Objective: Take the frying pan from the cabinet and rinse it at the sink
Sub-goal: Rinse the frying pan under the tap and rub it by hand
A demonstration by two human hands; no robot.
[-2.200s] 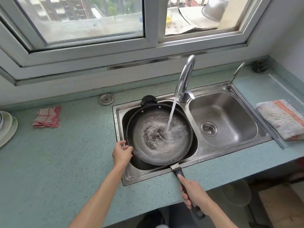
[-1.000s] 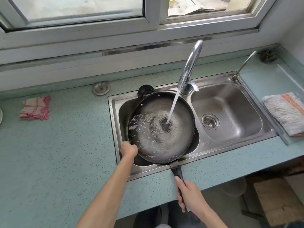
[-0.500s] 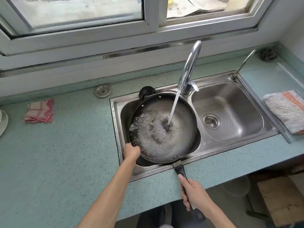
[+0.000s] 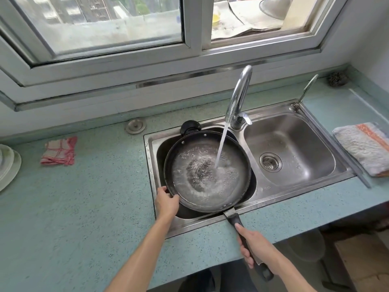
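- Blue-green speckled table (image 4: 84,207) runs under a wide window (image 4: 105,28) and carries a steel double sink (image 4: 150,165).
- On the right hand (image 4: 257,247), the fingers (image 4: 245,252) are wrapped around the black handle (image 4: 235,220) of the frying pan (image 4: 189,192), with the thumb lying along the top of it. The handle reaches out over the front edge of the table.
- On the left hand (image 4: 167,202), the fingers are curled on the near left rim of the pan and grip it there; the fingertips themselves are mostly hidden.
- The frying pan is held between both hands over the left basin of the sink, open side up, with foamy water inside it.
- A stream of water (image 4: 221,146) falls from the curved faucet (image 4: 239,98) into the pan, a little right of its middle.
- A black round thing (image 4: 189,125) shows just behind the far rim of the pan; I cannot tell what it is.
- The right basin (image 4: 294,144) has a metal drain (image 4: 270,161) in its bottom.
- Further out on the table, a red checked cloth (image 4: 59,151) lies to the left, and white plates (image 4: 8,165) stand at the left edge.
- A striped towel (image 4: 364,148) lies to the right of the sink, and a steel scourer (image 4: 336,79) sits in the far right corner.
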